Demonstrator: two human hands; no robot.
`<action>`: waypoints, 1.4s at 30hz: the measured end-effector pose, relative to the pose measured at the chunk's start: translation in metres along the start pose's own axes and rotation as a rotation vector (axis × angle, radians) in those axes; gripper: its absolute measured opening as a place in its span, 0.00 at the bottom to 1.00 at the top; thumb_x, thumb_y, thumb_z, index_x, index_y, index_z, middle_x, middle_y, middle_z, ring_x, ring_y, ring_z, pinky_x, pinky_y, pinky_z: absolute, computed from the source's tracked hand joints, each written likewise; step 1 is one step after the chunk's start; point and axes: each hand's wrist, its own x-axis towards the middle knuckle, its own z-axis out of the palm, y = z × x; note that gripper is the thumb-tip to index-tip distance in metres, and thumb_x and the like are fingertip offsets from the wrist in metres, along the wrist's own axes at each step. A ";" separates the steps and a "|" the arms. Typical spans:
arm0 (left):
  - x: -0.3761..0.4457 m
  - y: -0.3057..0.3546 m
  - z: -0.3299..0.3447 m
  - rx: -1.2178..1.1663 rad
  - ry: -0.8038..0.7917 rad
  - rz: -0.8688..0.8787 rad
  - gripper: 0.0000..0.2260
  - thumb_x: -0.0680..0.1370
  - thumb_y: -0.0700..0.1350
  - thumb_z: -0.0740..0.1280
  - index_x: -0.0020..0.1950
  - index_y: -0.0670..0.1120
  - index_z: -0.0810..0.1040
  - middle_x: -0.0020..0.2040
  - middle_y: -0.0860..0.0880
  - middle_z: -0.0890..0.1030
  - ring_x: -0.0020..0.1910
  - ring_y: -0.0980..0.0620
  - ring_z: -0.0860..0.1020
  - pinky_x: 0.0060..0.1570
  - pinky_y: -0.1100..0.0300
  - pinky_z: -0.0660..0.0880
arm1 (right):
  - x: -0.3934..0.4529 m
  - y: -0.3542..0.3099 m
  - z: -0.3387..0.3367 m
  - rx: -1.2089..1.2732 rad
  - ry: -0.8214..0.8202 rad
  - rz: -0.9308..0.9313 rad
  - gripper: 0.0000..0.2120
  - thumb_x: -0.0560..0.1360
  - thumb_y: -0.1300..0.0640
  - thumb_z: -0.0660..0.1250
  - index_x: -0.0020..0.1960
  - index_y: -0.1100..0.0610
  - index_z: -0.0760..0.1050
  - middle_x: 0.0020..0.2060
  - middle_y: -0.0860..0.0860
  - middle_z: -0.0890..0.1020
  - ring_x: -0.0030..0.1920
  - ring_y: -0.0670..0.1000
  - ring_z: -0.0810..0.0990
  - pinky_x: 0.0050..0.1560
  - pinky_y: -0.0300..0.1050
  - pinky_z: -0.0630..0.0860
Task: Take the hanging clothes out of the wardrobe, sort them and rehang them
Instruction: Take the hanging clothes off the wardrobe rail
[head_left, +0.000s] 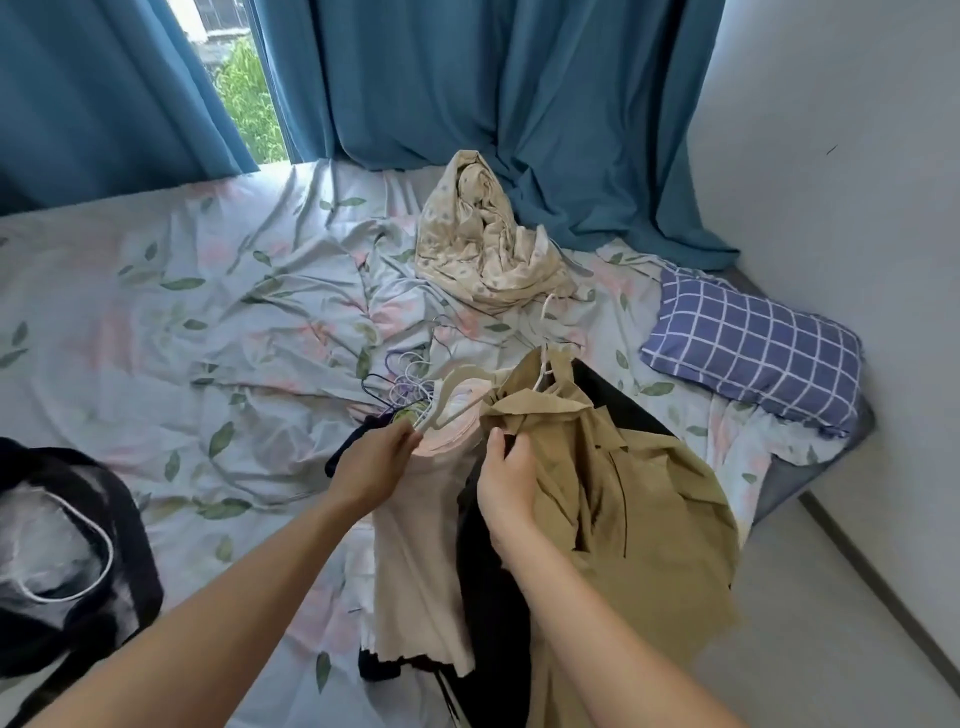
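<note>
Two hands work over a pile of clothes on the bed (156, 312): the left hand (379, 457) pinches a pale hanger (457, 395) that carries a pink top (415, 561), while the right hand (506, 480) grasps the collar of a khaki shirt (623, 493) just beside it. Black garments (493, 597) lie under both, below the right wrist. Beyond the left fingers sits a tangle of bare hangers (405, 379), and farther off a crumpled cream dotted garment (483, 244); a checked pillow (748, 348) lies beyond and right of the right hand.
</note>
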 end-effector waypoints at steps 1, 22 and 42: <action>0.002 -0.007 0.000 0.023 -0.033 -0.044 0.10 0.86 0.53 0.61 0.48 0.50 0.74 0.45 0.50 0.82 0.44 0.44 0.79 0.43 0.47 0.76 | 0.011 0.004 0.006 -0.001 -0.038 0.057 0.11 0.87 0.50 0.56 0.62 0.56 0.70 0.59 0.50 0.77 0.64 0.57 0.77 0.60 0.48 0.70; -0.071 0.011 -0.079 0.329 0.169 -0.048 0.10 0.83 0.48 0.66 0.63 0.50 0.77 0.52 0.52 0.80 0.57 0.46 0.75 0.34 0.54 0.69 | -0.003 -0.023 -0.006 -0.126 -0.253 -0.042 0.09 0.83 0.53 0.62 0.63 0.50 0.71 0.53 0.53 0.83 0.51 0.53 0.82 0.48 0.47 0.77; -0.393 0.466 0.094 0.312 -0.368 1.401 0.22 0.77 0.58 0.65 0.66 0.48 0.80 0.54 0.46 0.80 0.54 0.39 0.78 0.45 0.46 0.76 | -0.516 0.168 -0.416 -0.205 1.016 0.214 0.16 0.82 0.49 0.65 0.68 0.51 0.74 0.58 0.46 0.81 0.62 0.50 0.76 0.62 0.49 0.73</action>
